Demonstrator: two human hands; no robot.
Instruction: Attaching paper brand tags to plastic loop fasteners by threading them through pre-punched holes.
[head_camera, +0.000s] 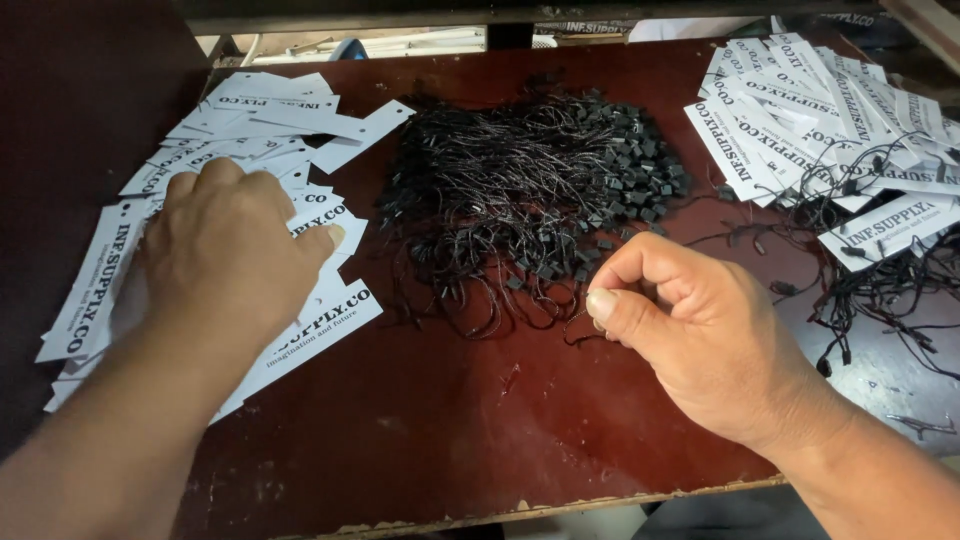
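Left hand (228, 250) lies palm down, fingers spread, on a fanned heap of white paper tags (215, 190), seemingly pinning them so one can be slid off; their long axes mostly run from near-left to far-right. Centre, a tangle of black string loops (530, 190) sits on the dark red table (430, 420). Right hand (690, 330) pinches one thin string. Strung tags (830, 130) lie far right.

Dark red-brown tabletop (430, 420), worn, chipped along front edge. Heap of white paper tags with black strings attached (840, 130) at far right, well apart from centre.
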